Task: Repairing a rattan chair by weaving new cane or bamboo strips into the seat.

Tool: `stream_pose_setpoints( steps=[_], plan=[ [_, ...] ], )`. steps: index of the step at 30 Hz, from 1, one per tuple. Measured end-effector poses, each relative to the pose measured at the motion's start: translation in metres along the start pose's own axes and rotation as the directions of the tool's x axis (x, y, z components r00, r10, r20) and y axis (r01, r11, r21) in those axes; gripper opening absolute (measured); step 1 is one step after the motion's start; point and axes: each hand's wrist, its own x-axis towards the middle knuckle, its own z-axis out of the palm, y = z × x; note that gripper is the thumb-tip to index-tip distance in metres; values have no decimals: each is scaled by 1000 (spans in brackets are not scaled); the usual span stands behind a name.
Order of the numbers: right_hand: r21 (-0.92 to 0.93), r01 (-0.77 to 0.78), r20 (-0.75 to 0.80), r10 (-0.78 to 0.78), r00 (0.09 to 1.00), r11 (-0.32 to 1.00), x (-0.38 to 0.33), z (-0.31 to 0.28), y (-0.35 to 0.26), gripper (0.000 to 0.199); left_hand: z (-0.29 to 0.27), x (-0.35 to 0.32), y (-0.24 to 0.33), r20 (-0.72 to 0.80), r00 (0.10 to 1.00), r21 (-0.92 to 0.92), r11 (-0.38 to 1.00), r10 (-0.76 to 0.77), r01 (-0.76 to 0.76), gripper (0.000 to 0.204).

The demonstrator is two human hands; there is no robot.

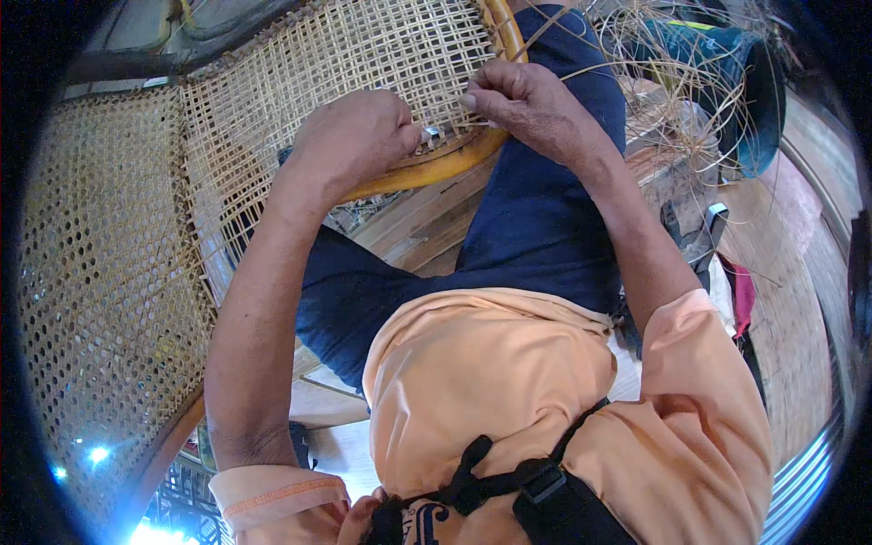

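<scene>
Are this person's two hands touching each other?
Apart: the head view shows part of the woven panel in the gap between the left hand and right hand.

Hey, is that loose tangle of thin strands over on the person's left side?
No, the tangle of strands spreads on the person's right, beyond the right hand.

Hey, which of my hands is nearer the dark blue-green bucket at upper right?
Your right. The right hand is at the curved frame's corner, left of the bucket; the left hand is farther left, along that frame.
</scene>
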Motion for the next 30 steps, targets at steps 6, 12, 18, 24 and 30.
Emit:
stream_pose_setpoints(
  steps=[6,12,18,24,30],
  plan=[
    [-33,-35,118,39,992,999,6,-3,-5,21,6,-2,-4,-29,1000,56,998,8,-6,27],
    [-1,-43,115,43,992,999,7,-1,-4,20,4,-7,-3,-59,998,76,997,31,-26,25],
    [42,-26,68,23,997,999,4,-3,3,21,-12,-13,17,-95,995,275,959,-40,65,30],
    [34,-18,84,15,996,999,5,-1,-1,20,-8,-9,22,-90,996,288,958,18,8,29],
    [85,1,83,-8,997,996,6,1,-4,19,-18,-9,29,-29,998,347,936,-48,56,26]
  ],
)
